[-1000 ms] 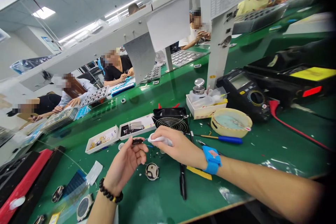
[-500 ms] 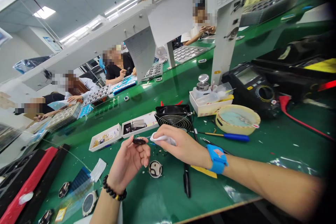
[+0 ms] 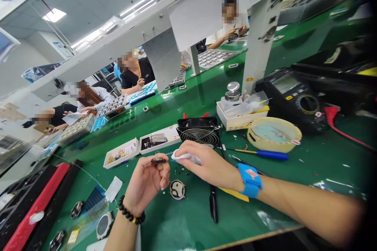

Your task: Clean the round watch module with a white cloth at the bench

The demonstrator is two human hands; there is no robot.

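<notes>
We see a white parts tray (image 3: 120,153) near the table's far side, then the left hand (image 3: 145,180) curled, thumb and fingertips pinching a small black part (image 3: 158,160) above mid-table; exact kind is hard to tell, it's small. Just beside it, the right hand (image 3: 206,168), fingers pressed together, pinches a white wipe (image 3: 186,157). Under the hands sit a round metal part (image 3: 177,189) and a black marker (image 3: 213,204). Further right lies a blue-handled screwdriver (image 3: 265,155).

Showing white on the wiping cloth (image 3: 186,157), black on the small component (image 3: 158,160), blue on the wrist strap (image 3: 249,180).
</notes>
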